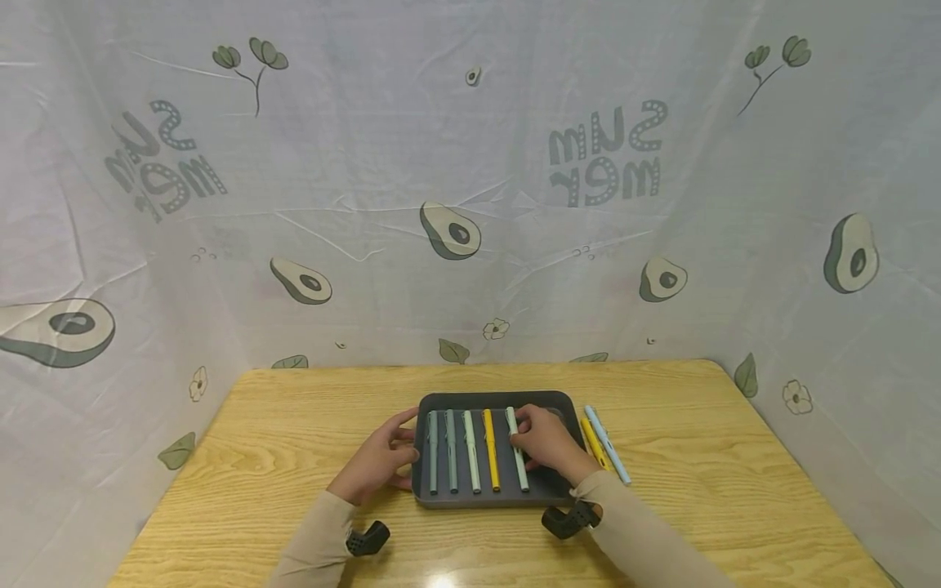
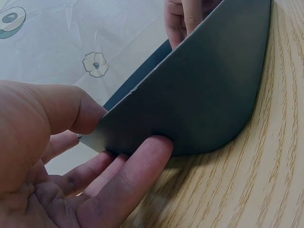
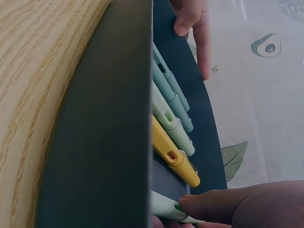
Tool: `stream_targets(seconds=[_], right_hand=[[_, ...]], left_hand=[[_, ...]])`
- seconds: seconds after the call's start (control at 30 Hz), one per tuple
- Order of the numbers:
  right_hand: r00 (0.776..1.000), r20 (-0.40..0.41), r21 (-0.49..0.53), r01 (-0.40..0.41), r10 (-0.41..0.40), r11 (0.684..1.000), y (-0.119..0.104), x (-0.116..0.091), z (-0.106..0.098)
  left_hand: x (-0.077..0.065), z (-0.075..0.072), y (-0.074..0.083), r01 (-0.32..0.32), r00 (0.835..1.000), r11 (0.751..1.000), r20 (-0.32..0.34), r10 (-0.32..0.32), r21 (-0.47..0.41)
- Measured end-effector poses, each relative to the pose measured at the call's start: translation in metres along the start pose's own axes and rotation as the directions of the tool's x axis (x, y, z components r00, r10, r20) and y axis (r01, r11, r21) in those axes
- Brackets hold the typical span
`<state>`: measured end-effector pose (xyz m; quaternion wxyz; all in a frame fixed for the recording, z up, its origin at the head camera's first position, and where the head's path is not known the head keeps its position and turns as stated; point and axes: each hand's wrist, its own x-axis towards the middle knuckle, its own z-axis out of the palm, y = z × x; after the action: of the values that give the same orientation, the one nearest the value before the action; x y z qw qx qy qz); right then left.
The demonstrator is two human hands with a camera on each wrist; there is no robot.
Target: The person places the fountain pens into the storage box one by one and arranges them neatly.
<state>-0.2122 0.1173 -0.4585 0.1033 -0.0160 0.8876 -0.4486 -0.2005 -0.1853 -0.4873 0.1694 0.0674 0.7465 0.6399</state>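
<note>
My left hand [image 1: 378, 457] holds the left wall of a dark grey tray [image 1: 507, 504], thumb at the rim and fingers against the outside, as the left wrist view shows. Inside the tray, my right hand [image 1: 547, 441] pinches a pale green pen [image 1: 520, 469] by its upper part, between thumb and fingers. To its left stand, side by side, a yellow pen [image 1: 491, 453], a light green pen [image 1: 471, 453] and two grey-green pens, one [image 1: 452, 453] beside the other [image 1: 433, 453]. All point the same way, clips toward the far wall. Part of the pinched pen is hidden in the right wrist view.
Right of the tray, a yellow pen [image 1: 594, 441] and a light blue pen [image 1: 608, 445] lie slanted on the wooden table [image 1: 294, 425]. White printed cloth [image 1: 367, 163] hangs behind the table and at its sides. Each wrist carries a black camera band.
</note>
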Motion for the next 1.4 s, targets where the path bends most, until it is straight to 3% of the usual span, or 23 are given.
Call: stream_targets(seconds=[0.6, 0.93, 1.17, 1.3, 1.4], right_hand=[[0.999, 0.004, 0.05, -0.034, 0.033, 0.998, 0.005, -0.001, 0.004], [0.998, 0.057, 0.128, -0.043, 0.036, 0.991, 0.006, -0.008, -0.006], [0.992, 0.074, 0.136, 0.091, -0.102, 0.987, 0.009, -0.017, -0.047], [0.99, -0.035, 0.073, 0.136, -0.134, 0.988, 0.023, -0.021, -0.087], [0.99, -0.097, 0.026, 0.101, -0.098, 0.995, 0.042, -0.025, -0.112]], left_hand=[[0.002, 0.002, -0.002, 0.014, 1.0, 1.0, -0.009, -0.014, 0.003], [0.001, 0.002, -0.003, 0.018, 1.0, 1.0, -0.007, -0.018, -0.009], [0.001, 0.002, -0.001, 0.011, 1.0, 1.0, -0.007, -0.011, -0.004], [0.0, 0.001, -0.001, 0.005, 1.0, 1.0, -0.008, -0.005, 0.001], [0.0, 0.0, -0.001, 0.007, 1.0, 1.0, -0.009, -0.007, -0.01]])
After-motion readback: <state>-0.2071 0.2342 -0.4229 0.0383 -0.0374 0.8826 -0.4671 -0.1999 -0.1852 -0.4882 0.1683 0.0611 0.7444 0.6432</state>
